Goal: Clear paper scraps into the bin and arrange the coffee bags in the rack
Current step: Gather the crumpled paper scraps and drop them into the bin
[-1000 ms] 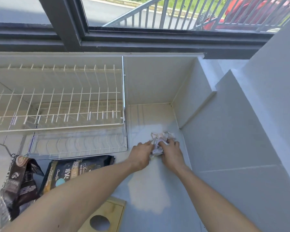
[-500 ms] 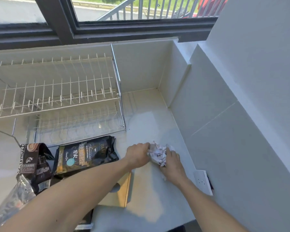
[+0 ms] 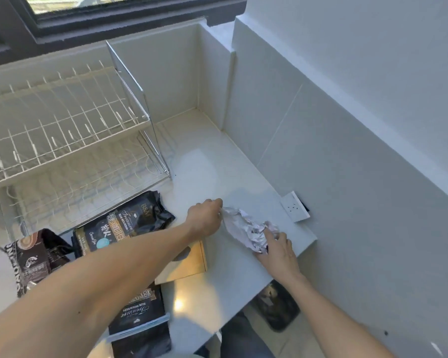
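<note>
Crumpled paper (image 3: 246,232): white, faint dark print. Coffee bags at 9 o'clock of it: black with gold lettering (image 3: 124,223); brown-black with white lettering (image 3: 34,259). Rack (image 3: 62,130): white wire.

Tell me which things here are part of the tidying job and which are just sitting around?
Part of the job:
crumpled paper, with the left hand and right hand on it
coffee bags: one by the rack, a brown one, one at the counter's near edge
wire rack

Just lying about:
wooden board
wall socket
window frame
</note>
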